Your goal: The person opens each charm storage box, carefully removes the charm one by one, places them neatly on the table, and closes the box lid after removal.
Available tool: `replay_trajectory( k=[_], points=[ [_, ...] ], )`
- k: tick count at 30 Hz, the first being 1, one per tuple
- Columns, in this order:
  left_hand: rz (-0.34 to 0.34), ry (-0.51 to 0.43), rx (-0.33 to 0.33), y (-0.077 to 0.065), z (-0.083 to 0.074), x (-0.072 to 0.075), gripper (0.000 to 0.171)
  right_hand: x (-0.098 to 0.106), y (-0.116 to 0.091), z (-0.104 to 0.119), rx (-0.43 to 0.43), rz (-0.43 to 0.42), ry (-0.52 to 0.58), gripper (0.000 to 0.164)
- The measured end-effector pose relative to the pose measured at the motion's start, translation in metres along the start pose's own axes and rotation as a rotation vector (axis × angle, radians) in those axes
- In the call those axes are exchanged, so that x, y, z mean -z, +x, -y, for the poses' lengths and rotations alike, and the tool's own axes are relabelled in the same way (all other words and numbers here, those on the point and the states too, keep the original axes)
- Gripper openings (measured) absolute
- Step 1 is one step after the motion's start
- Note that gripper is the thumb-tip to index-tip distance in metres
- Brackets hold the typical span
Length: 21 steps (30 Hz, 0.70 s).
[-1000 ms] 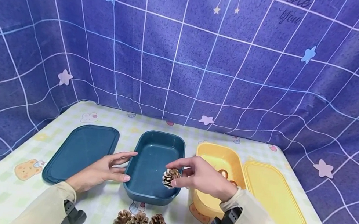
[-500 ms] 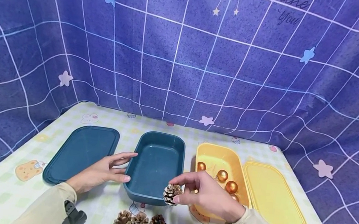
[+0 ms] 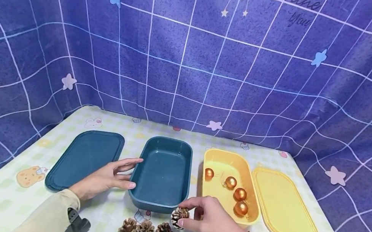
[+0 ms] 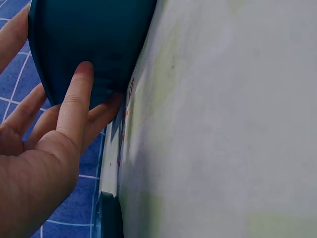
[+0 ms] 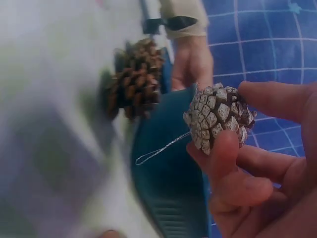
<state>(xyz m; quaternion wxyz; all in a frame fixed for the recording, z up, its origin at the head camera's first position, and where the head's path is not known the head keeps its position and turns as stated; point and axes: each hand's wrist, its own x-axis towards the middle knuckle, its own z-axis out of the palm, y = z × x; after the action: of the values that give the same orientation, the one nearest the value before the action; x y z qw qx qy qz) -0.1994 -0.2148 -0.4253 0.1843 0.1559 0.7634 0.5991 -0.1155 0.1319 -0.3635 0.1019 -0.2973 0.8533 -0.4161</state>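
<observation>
A brown pinecone with pale scale tips [image 3: 179,218] is pinched between the thumb and fingers of my right hand [image 3: 213,220], just off the near right corner of the dark teal box [image 3: 158,207]. In the right wrist view a thin silvery loop of string [image 5: 161,151] hangs from this pinecone [image 5: 220,118]. My left hand [image 3: 110,178] rests its extended fingers against the left side of the box; the left wrist view shows a fingertip on the box wall [image 4: 106,39]. Three more pinecones [image 3: 144,230] sit in a row before the box.
At right stands a yellow box [image 3: 227,157] with several shiny copper-coloured balls [image 3: 240,194] inside. A yellow lid [image 3: 284,207] lies beside it. A teal lid [image 3: 86,158] lies at far left. Behind the table hangs a blue curtain [image 3: 163,75].
My right hand has carried the pinecone from over the teal box toward me, down to the right of the row. The balls have come into fuller view. My left hand stays put.
</observation>
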Motion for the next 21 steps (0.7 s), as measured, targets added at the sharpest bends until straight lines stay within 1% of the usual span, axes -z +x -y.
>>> replay_trajectory(
  k=[6,9,17,21],
  points=[
    [0.002,0.007,0.0,0.001,-0.001,0.0,0.079,-0.012,-0.008,-0.009,0.001,-0.081,-0.17,0.028],
    [0.002,0.004,0.002,0.001,-0.001,0.0,0.079,-0.017,-0.01,-0.013,-0.001,-0.099,-0.218,0.026],
    [0.001,-0.001,0.004,0.001,0.0,0.0,0.08,-0.025,-0.013,-0.023,-0.07,-0.099,-0.29,0.031],
    [-0.003,0.005,0.005,0.0,0.0,0.0,0.08,-0.029,-0.013,-0.025,-0.1,-0.092,-0.292,0.03]
  ],
)
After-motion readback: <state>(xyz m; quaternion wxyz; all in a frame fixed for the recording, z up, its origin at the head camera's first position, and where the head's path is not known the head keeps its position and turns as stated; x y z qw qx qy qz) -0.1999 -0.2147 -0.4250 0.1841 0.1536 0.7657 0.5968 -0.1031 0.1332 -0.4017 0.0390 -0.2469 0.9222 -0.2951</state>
